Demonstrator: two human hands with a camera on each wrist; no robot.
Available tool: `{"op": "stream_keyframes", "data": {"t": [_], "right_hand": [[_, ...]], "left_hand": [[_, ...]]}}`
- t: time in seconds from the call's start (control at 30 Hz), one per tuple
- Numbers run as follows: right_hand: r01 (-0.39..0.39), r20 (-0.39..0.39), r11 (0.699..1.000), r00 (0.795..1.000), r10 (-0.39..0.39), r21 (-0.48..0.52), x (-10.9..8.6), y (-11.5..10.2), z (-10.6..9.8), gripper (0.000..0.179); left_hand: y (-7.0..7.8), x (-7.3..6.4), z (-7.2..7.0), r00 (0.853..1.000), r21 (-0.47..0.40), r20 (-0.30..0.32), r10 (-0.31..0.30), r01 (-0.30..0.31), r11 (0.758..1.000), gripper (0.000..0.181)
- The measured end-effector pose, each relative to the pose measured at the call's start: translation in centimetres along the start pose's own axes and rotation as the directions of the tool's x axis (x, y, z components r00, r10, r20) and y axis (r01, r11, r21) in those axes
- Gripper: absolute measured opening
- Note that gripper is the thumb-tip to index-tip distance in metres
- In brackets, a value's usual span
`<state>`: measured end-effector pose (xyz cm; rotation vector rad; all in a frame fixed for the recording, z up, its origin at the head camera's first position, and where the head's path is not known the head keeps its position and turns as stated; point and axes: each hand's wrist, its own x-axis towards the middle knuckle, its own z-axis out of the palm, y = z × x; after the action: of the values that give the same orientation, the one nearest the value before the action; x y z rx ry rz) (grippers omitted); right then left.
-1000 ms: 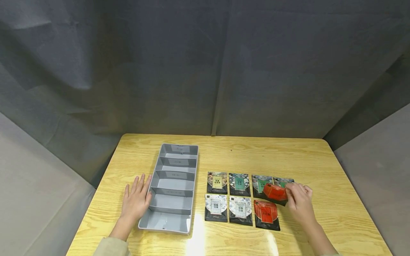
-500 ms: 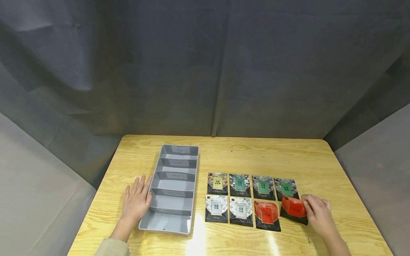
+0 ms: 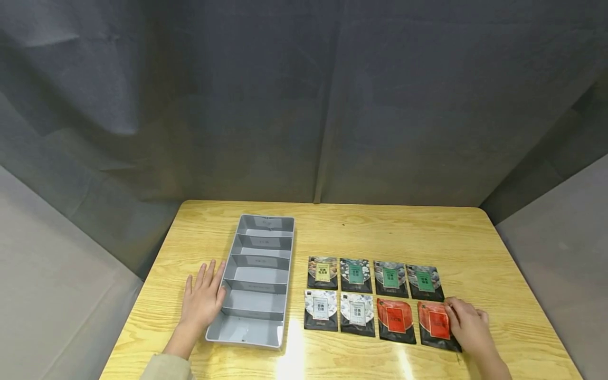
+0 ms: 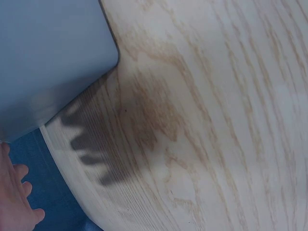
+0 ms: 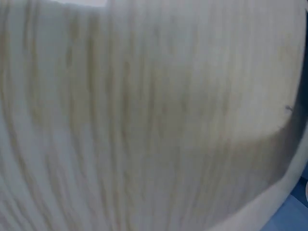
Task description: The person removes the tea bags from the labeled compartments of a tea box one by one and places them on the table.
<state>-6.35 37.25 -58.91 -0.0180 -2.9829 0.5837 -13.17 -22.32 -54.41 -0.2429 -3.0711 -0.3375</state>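
My right hand (image 3: 470, 324) pinches the upper right edge of a red-and-black tea sachet (image 3: 438, 324), which lies flat at the right end of the front row. Another red-and-black sachet (image 3: 396, 320) is just left of it. Further left in that row are two white-and-black sachets (image 3: 357, 314). Behind them runs a row with one yellow-labelled sachet (image 3: 322, 272) and several green-labelled ones (image 3: 390, 278). My left hand (image 3: 201, 298), fingers straight and spread, is at the left side of a grey compartment tray (image 3: 288, 264); whether it touches the rim is unclear.
The tray has several compartments in a line, with no sachets in them. Both stand on a wooden table (image 3: 361, 227) with a dark cloth (image 3: 247, 105) behind. The left wrist view shows the tray's corner (image 4: 72, 57); the right wrist view shows mostly blurred tabletop (image 5: 144, 106).
My right hand has carried the red-and-black sachet rightward and toward me from over the green-labelled ones, and it now lies flat beside the other red one. My left hand has stayed still.
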Motion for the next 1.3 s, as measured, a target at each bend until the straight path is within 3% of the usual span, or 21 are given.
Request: {"op": "stream_keyframes", "data": {"t": [0.2, 0.47, 1.3], "right_hand": [[-0.017, -0.044, 1.0, 0.999, 0.016, -0.019, -0.2, 0.5, 2.1, 0.011], [-0.023, -0.114, 0.998, 0.993, 0.017, -0.051, -0.2, 0.6, 3.4, 0.009], [-0.102, -0.17, 0.994, 0.981, 0.094, -0.035, -0.3, 0.2, 3.4, 0.017]], "left_hand": [[-0.2, 0.1, 0.3, 1.0, 0.029, 0.014, -0.006, 0.006, 1.0, 0.054], [-0.3, 0.2, 0.3, 1.0, 0.025, 0.017, -0.007, 0.006, 1.0, 0.054], [-0.1, 0.2, 0.5, 1.0, 0.022, -0.001, -0.005, 0.005, 1.0, 0.054]]}}
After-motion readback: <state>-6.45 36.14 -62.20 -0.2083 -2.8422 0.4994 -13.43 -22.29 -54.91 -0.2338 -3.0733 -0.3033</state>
